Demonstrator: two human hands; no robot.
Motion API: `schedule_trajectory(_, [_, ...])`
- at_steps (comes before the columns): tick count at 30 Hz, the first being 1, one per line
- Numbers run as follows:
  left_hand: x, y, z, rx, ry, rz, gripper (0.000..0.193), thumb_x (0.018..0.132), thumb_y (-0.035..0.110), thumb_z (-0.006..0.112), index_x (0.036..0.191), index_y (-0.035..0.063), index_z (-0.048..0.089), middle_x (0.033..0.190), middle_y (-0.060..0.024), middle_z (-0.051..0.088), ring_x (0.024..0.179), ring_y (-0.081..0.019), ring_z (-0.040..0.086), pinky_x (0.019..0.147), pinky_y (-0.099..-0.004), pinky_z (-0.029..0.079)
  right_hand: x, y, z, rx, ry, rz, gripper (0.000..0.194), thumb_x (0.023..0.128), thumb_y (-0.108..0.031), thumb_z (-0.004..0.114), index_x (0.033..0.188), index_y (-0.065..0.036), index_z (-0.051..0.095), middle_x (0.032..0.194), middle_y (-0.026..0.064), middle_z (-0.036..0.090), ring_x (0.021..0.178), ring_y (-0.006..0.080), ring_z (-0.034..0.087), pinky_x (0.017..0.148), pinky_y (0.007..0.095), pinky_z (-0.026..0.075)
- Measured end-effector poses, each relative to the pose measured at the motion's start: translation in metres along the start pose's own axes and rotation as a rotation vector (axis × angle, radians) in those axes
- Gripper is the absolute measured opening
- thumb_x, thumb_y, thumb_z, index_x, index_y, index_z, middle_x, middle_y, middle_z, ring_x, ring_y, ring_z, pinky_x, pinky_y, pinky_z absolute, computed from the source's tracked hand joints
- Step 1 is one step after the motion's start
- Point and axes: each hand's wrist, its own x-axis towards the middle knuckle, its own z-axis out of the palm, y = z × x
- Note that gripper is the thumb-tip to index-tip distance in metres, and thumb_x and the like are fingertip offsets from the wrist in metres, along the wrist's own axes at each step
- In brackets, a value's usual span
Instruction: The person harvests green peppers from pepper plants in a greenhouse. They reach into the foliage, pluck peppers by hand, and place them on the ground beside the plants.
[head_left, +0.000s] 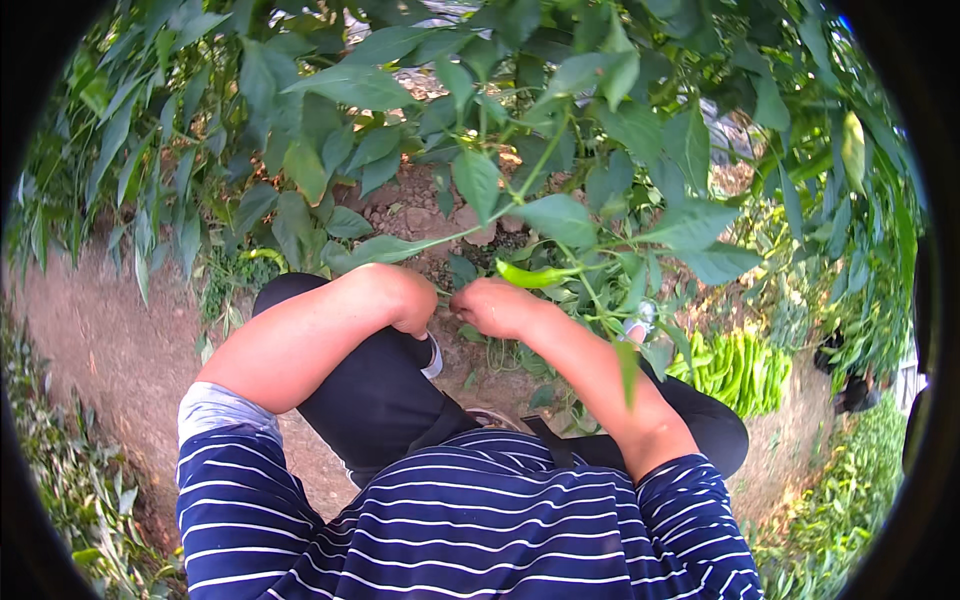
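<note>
My left hand (401, 296) is low over the soil between my knees, its fingers curled and mostly hidden from the camera. Close beside it, my right hand (491, 307) has bent fingers turned towards the left one. A thin green stem runs between the two hands; which of them grips it cannot be told. Just above my right wrist hangs a bright green chili pepper (534, 276) on a leafy branch (536, 176) of a pepper plant. Part of that branch's foliage hangs in front of my right forearm.
Dense pepper plants (352, 86) stretch across the front. A pile of picked green peppers (739, 371) lies on the ground to the right, past my right knee. Another pepper (853, 154) hangs at the upper right. Low greenery (75, 480) borders the dirt path at the left.
</note>
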Motion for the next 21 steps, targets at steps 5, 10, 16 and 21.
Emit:
schedule_trajectory(5, [-0.015,-0.005,-0.001,-0.067,0.035,0.025,0.032,0.080,0.026,0.065,0.104,0.0049,0.071,0.108,-0.0151,0.067,0.101,-0.0310,0.063,0.086,-0.0416,0.049,0.051,0.002,-0.042,0.236,0.307,0.007,0.023,0.079,-0.012,0.063,0.100,-0.004,0.065,0.093,0.0175,0.066,0.088,0.0362,0.063,0.079,0.0436,0.050])
schedule_trajectory(10, [-0.013,0.002,-0.008,-0.184,0.114,0.129,0.024,0.075,0.017,0.068,0.095,0.0036,0.073,0.097,-0.0176,0.069,0.091,-0.0323,0.067,0.072,-0.0461,0.053,0.093,0.073,-0.082,-0.414,0.840,0.110,0.037,0.076,-0.013,0.069,0.109,0.001,0.061,0.108,0.0196,0.063,0.104,0.0375,0.058,0.093,0.0428,0.045])
schedule_trajectory(16, [-0.006,-0.001,-0.006,-0.058,0.062,0.297,0.029,0.069,0.009,0.071,0.098,0.0022,0.072,0.100,-0.0132,0.068,0.092,-0.0303,0.066,0.061,-0.0452,0.055,0.163,0.169,-0.102,-0.599,0.431,0.064,0.029,0.074,-0.024,0.066,0.093,-0.001,0.066,0.084,0.0228,0.062,0.087,0.0384,0.061,0.082,0.0477,0.046])
schedule_trajectory(21, [-0.004,-0.010,-0.004,-0.063,0.153,0.346,0.026,0.072,0.008,0.065,0.095,-0.0016,0.070,0.098,-0.0114,0.066,0.085,-0.0270,0.064,0.049,-0.0404,0.050,0.151,0.165,-0.077,-0.711,0.056,0.214,0.030,0.076,-0.015,0.060,0.104,-0.005,0.064,0.080,0.0219,0.062,0.079,0.0368,0.063,0.079,0.0457,0.047])
